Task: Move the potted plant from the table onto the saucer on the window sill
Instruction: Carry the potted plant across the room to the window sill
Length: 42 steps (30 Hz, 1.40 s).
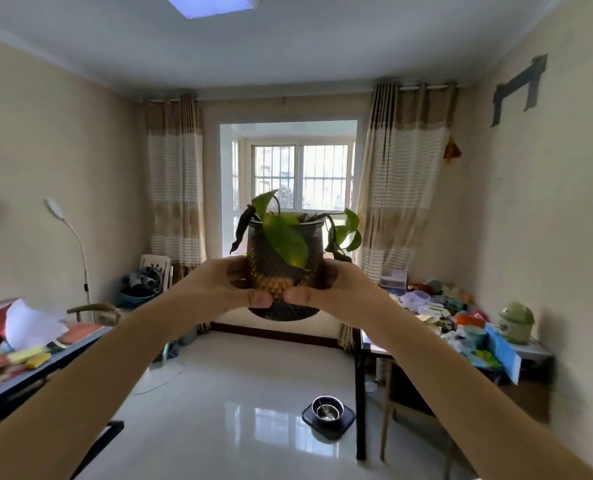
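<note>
I hold the potted plant (284, 265) up in mid-air at arm's length, in the middle of the view. It is a dark perforated pot with green and wilted brown leaves hanging over the rim. My left hand (225, 285) grips its left side and my right hand (336, 289) its right side, thumbs meeting low on the front. The bay window (302, 174) with its sill lies straight ahead across the room, directly behind the pot. The pot hides the sill, and no saucer shows.
A cluttered table (461, 327) runs along the right wall, another table (28, 358) with papers along the left. On the tiled floor a metal bowl sits on a dark tray (329, 415). Striped curtains (175, 174) flank the window. A floor lamp (70, 244) stands left.
</note>
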Motion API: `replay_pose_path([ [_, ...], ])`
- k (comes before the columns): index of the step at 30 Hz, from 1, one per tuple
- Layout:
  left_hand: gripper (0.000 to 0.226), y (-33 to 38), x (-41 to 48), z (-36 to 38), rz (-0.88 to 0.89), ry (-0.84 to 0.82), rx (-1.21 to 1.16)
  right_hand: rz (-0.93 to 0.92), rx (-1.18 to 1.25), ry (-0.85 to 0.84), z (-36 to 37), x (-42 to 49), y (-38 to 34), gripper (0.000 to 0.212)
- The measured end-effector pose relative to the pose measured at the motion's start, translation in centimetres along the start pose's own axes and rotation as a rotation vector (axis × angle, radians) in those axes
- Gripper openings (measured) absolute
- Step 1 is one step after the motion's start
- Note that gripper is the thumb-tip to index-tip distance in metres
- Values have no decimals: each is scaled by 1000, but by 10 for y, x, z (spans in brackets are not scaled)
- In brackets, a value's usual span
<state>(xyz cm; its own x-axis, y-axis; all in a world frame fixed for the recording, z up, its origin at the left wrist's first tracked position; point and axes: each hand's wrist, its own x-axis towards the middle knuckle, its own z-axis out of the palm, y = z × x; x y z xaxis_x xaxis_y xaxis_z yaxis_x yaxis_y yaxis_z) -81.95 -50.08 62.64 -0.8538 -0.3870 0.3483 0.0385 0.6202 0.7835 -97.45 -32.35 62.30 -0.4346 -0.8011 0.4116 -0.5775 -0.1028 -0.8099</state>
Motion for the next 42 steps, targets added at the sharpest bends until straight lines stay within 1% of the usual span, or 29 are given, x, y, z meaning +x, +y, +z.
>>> replay_pose_path([
  [2, 76, -18, 24, -3, 7, 4, -24, 9, 1, -1, -1, 21, 12, 34],
  [5, 72, -43, 62, -5, -2, 13, -32, 8, 7, -20, -6, 57, 34, 38],
  [9, 69, -62, 112, -5, -13, 11, -7, 24, 8, -42, -18, 104, 62, 32],
  [11, 71, -69, 138, -7, -15, 14, 1, 24, 17, -50, -25, 131, 75, 30],
  [16, 74, -102, 196, -14, -15, 49, 8, 5, 26, -74, -31, 196, 109, 37],
  [20, 67, -139, 244, -27, -18, 39, -18, 5, 24, -75, -24, 250, 139, 39],
  [22, 70, -159, 269, -37, -13, 52, -41, 0, 36, -78, -18, 281, 154, 39],
  [24, 72, -183, 296, -50, -16, 30, -51, 5, 50, -72, -9, 314, 171, 35],
  [27, 82, -215, 337, -70, -21, 15, -63, 16, 51, -67, 5, 359, 192, 30],
  [28, 81, -225, 350, -78, -25, 14, -69, 23, 42, -66, 9, 374, 196, 31],
  [31, 64, -251, 392, -100, -38, 10, -60, 29, 37, -50, 20, 420, 209, 32],
  [34, 61, -278, 437, -118, -25, -3, -70, 39, 14, 1, 29, 467, 225, 35],
  [37, 62, -304, 477, -124, -12, -2, -118, 42, -28, 29, 31, 510, 246, 42],
  [40, 51, -331, 519, -127, 8, -1, -131, 53, -72, 43, 30, 551, 273, 46],
  [42, 50, -348, 546, -128, 11, -4, -134, 62, -68, 31, 27, 576, 290, 47],
])
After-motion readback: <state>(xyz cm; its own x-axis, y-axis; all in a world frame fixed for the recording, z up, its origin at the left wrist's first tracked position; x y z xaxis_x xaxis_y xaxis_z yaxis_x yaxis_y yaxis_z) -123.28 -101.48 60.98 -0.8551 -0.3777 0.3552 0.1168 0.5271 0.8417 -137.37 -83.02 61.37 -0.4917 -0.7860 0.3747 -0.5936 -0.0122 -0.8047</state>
